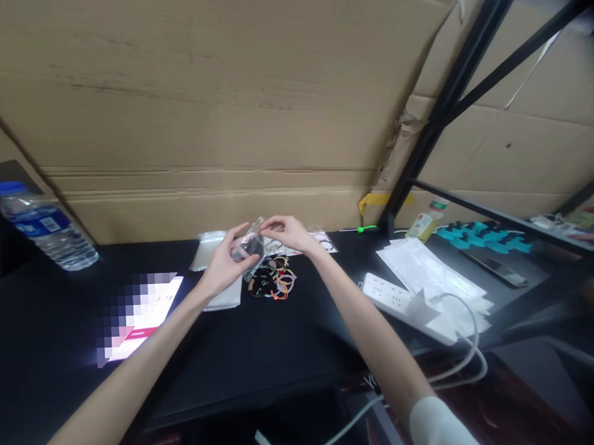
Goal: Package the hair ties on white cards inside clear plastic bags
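Note:
My left hand (pixel 230 261) is closed around a small clear plastic bag (pixel 251 247) with something dark inside that I cannot make out. At the bag's upper edge, my right hand (pixel 287 233) pinches the plastic between thumb and fingers. Just below the hands lies a pile of hair ties (pixel 274 279) in black, orange, pink and tan. Under and beside my left hand is a stack of clear plastic bags (pixel 224 299). Behind my right hand, flat clear packets (pixel 325 241) with thin loops in them rest on the table.
A glowing screen (pixel 151 314) lies at the left, near a water bottle (pixel 51 226). To the right are a white power strip (pixel 404 306) with a cable, white papers (pixel 427 269) and a black metal post (pixel 435 124). Cardboard (pixel 213 95) walls the back.

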`<action>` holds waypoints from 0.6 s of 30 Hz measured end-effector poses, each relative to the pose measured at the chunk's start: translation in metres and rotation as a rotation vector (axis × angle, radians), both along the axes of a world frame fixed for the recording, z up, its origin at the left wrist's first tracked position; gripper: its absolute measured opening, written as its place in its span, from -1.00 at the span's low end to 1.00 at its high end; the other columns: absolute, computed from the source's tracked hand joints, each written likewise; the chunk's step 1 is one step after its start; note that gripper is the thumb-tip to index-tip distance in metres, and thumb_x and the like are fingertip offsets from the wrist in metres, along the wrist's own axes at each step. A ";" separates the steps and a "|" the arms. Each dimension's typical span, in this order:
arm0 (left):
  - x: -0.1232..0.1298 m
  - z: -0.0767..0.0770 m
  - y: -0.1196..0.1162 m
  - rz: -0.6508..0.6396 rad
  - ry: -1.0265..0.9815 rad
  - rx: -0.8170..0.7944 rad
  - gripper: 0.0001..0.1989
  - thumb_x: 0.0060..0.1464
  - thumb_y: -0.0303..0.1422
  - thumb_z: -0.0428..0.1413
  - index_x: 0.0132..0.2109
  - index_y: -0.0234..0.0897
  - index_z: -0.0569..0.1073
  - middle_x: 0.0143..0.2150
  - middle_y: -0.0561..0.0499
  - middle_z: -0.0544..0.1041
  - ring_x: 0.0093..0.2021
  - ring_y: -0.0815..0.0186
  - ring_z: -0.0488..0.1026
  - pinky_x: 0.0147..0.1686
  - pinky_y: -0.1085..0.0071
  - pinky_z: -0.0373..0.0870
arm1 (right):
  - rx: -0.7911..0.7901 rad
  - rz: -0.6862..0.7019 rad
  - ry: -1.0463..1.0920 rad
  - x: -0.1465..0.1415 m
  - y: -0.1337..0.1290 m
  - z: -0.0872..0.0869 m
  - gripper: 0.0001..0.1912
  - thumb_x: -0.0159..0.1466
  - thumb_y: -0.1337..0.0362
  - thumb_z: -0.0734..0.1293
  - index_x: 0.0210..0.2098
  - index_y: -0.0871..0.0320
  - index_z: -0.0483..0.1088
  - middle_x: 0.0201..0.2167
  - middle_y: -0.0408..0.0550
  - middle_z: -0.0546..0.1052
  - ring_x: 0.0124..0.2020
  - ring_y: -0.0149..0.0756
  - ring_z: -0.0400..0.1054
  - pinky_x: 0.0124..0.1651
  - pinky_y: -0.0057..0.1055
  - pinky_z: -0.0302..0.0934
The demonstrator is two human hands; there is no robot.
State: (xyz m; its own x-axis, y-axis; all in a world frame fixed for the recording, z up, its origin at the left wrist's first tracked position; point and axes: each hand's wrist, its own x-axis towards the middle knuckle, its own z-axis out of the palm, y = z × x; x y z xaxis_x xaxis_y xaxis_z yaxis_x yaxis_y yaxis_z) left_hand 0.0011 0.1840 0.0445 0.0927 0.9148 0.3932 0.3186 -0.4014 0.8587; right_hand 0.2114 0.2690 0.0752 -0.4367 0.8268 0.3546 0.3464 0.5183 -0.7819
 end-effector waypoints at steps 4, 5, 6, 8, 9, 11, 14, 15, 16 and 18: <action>-0.001 0.001 0.001 0.002 0.008 0.011 -0.19 0.09 -0.18 0.38 0.43 -0.14 0.31 0.27 -0.24 0.55 -0.23 0.24 0.63 0.01 0.06 0.60 | 0.089 0.080 -0.139 0.004 0.006 0.017 -0.88 0.33 0.25 0.49 -0.15 0.10 0.65 -0.17 -0.07 0.72 -0.11 -0.30 0.60 0.09 -0.31 0.37; -0.001 0.001 0.001 0.001 0.009 0.009 -0.19 0.09 -0.18 0.38 0.43 -0.15 0.31 0.25 -0.23 0.56 -0.22 0.24 0.63 0.02 0.06 0.60 | 0.097 0.102 -0.157 0.004 0.006 0.020 -0.90 0.33 0.26 0.49 -0.16 0.10 0.65 -0.17 -0.08 0.72 -0.11 -0.30 0.60 0.10 -0.32 0.36; -0.002 0.001 0.001 0.004 0.012 0.008 -0.19 0.09 -0.18 0.38 0.43 -0.15 0.32 0.22 -0.22 0.57 -0.22 0.24 0.62 0.02 0.06 0.60 | 0.098 0.122 -0.171 0.005 0.007 0.022 -0.90 0.33 0.27 0.49 -0.17 0.11 0.65 -0.17 -0.08 0.72 -0.10 -0.30 0.60 0.09 -0.33 0.35; -0.001 0.002 0.002 0.012 0.020 0.001 -0.20 0.09 -0.19 0.38 0.43 -0.17 0.33 0.15 -0.19 0.60 -0.25 0.25 0.60 0.02 0.06 0.59 | 0.091 0.149 -0.202 0.006 0.009 0.026 -0.91 0.33 0.27 0.48 -0.19 0.12 0.65 -0.18 -0.07 0.72 -0.12 -0.30 0.60 0.04 -0.35 0.36; -0.001 0.003 0.002 0.013 0.023 -0.004 -0.20 0.09 -0.20 0.38 0.43 -0.18 0.34 0.12 -0.18 0.61 -0.26 0.26 0.59 0.02 0.07 0.59 | 0.091 0.154 -0.216 0.007 0.010 0.028 -0.91 0.33 0.27 0.48 -0.20 0.13 0.64 -0.19 -0.07 0.72 -0.14 -0.30 0.59 0.01 -0.36 0.35; 0.001 0.005 0.002 0.003 0.033 -0.010 -0.21 0.09 -0.20 0.39 0.41 -0.19 0.36 0.08 -0.16 0.63 -0.27 0.26 0.59 0.01 0.08 0.59 | 0.102 0.158 -0.237 0.009 0.011 0.031 -0.91 0.33 0.26 0.47 -0.22 0.13 0.64 -0.21 -0.08 0.71 -0.17 -0.31 0.58 -0.02 -0.38 0.35; 0.001 0.009 0.002 -0.016 0.028 0.016 -0.24 0.07 -0.19 0.40 0.38 -0.18 0.39 0.18 -0.20 0.60 -0.21 0.23 0.61 0.04 0.09 0.59 | 0.124 0.173 -0.244 0.010 0.012 0.037 -0.90 0.34 0.26 0.45 -0.24 0.14 0.63 -0.25 -0.09 0.70 -0.21 -0.32 0.57 -0.06 -0.38 0.34; 0.001 0.011 0.002 -0.021 0.020 0.022 -0.23 0.07 -0.18 0.40 0.38 -0.18 0.39 0.25 -0.23 0.56 -0.18 0.22 0.62 0.06 0.09 0.58 | 0.133 0.174 -0.245 0.010 0.012 0.039 -0.90 0.34 0.27 0.44 -0.25 0.14 0.63 -0.26 -0.08 0.70 -0.22 -0.32 0.57 -0.07 -0.38 0.34; -0.001 0.014 0.002 -0.035 0.007 0.014 -0.21 0.06 -0.16 0.40 0.39 -0.17 0.37 0.29 -0.25 0.54 -0.15 0.20 0.63 0.06 0.09 0.59 | 0.146 0.170 -0.249 0.010 0.011 0.041 -0.90 0.34 0.28 0.43 -0.25 0.15 0.62 -0.26 -0.08 0.70 -0.22 -0.32 0.56 -0.07 -0.38 0.34; -0.006 0.025 0.006 -0.110 -0.010 -0.065 -0.15 0.08 -0.11 0.39 0.44 -0.16 0.31 0.29 -0.29 0.54 -0.09 0.13 0.65 0.01 0.10 0.61 | 0.171 0.151 -0.260 0.010 0.009 0.046 -0.89 0.33 0.32 0.41 -0.25 0.17 0.61 -0.25 -0.07 0.69 -0.22 -0.31 0.56 -0.07 -0.37 0.34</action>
